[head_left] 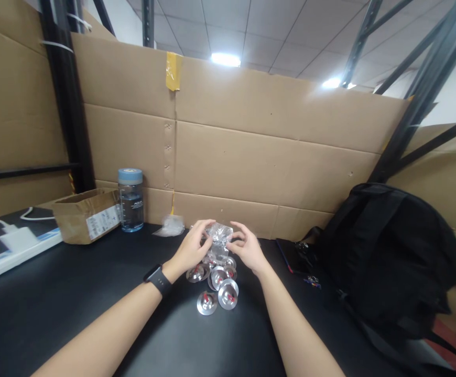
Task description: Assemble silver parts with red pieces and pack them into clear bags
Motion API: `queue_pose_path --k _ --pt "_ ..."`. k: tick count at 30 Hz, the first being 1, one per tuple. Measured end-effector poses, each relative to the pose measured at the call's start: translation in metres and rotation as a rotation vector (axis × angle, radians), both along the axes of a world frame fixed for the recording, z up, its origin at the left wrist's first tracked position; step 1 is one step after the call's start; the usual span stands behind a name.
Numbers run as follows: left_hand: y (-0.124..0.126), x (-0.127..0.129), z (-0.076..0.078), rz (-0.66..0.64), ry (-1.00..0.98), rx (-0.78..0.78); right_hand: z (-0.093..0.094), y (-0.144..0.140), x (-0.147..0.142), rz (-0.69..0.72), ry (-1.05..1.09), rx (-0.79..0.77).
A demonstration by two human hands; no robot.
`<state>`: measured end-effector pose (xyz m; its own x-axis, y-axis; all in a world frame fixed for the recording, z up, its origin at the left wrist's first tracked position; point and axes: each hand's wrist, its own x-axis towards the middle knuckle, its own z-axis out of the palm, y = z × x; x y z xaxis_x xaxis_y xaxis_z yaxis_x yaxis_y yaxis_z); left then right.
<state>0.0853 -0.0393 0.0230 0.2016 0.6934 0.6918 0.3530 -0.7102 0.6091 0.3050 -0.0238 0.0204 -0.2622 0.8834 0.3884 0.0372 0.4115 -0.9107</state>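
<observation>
Both hands meet over the middle of a black table (55,314). My left hand (192,247) and my right hand (247,250) together pinch a small crumpled clear plastic bag (219,238), held a little above the table. Right beneath the bag lie several shiny round metal discs (217,290), each with a small red piece at its centre; some overlap in a loose pile. A black watch (158,279) is on my left wrist.
A clear water bottle with a blue cap (130,200) and an open cardboard box (87,214) stand at the back left. A white device with a cable (13,247) lies far left. Another crumpled bag (170,225) sits by the cardboard wall (259,162). A black backpack (393,251) fills the right.
</observation>
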Motion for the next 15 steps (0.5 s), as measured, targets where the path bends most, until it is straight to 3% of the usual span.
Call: queue_pose_path --k 3,7,15 --pt "-0.01 0.001 0.007 0.032 0.195 0.162 -0.004 0.006 0.001 -0.087 -0.027 0.03" --pt "-0.016 0.006 0.006 -0.006 0.44 0.232 -0.009 0.011 0.003 -0.15 -0.025 0.03" --pt "-0.012 0.01 -0.002 0.171 0.617 0.339 -0.004 0.0 -0.007 0.031 -0.037 0.017"
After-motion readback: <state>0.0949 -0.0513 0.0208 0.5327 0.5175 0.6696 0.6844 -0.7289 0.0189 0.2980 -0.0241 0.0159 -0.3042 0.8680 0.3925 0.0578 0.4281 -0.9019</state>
